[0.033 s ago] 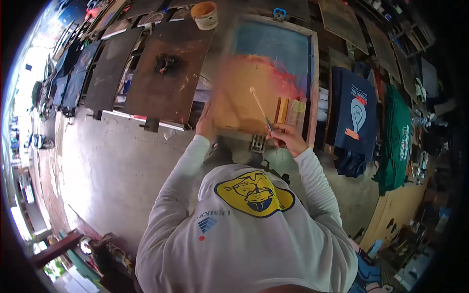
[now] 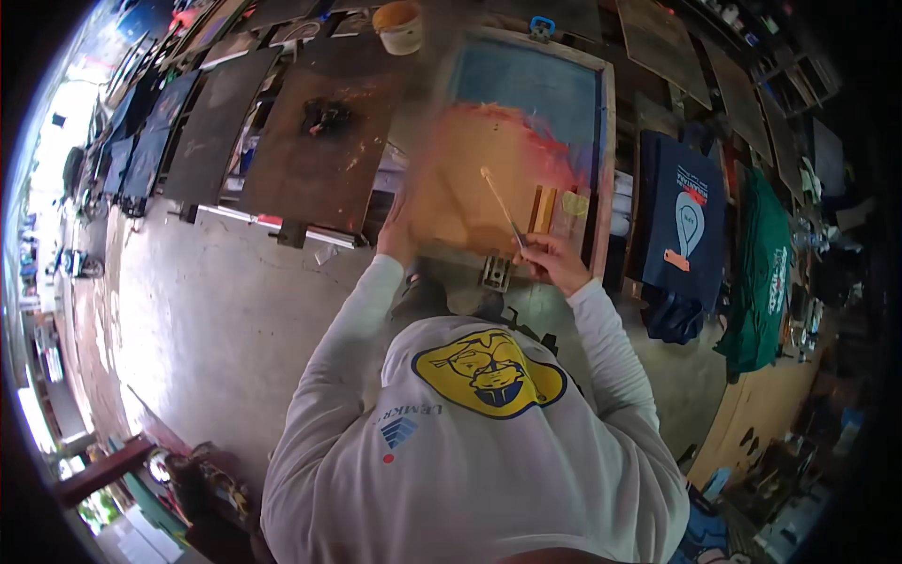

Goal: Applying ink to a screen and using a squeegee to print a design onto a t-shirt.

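Note:
A framed screen [image 2: 521, 80] lies in front of me, blue at the top and tan below, with red smears and a few yellowish strips at lower right; its left side is blurred. My left hand [image 2: 395, 230] rests at the screen's lower left edge, fingers stretched along it. My right hand [image 2: 550, 260] grips a thin stick [image 2: 501, 202] with a pale tip and darker lower end, over the screen's tan area. A metal clamp [image 2: 496, 273] sits at the screen's bottom edge.
Dark boards [image 2: 315, 85] run in a row to the left, with a white bucket [image 2: 399, 33] above. Dark blue printed cloth bags [image 2: 676, 179] and green cloth [image 2: 759, 263] hang over boards at right. Concrete floor [image 2: 207, 348] lies below left.

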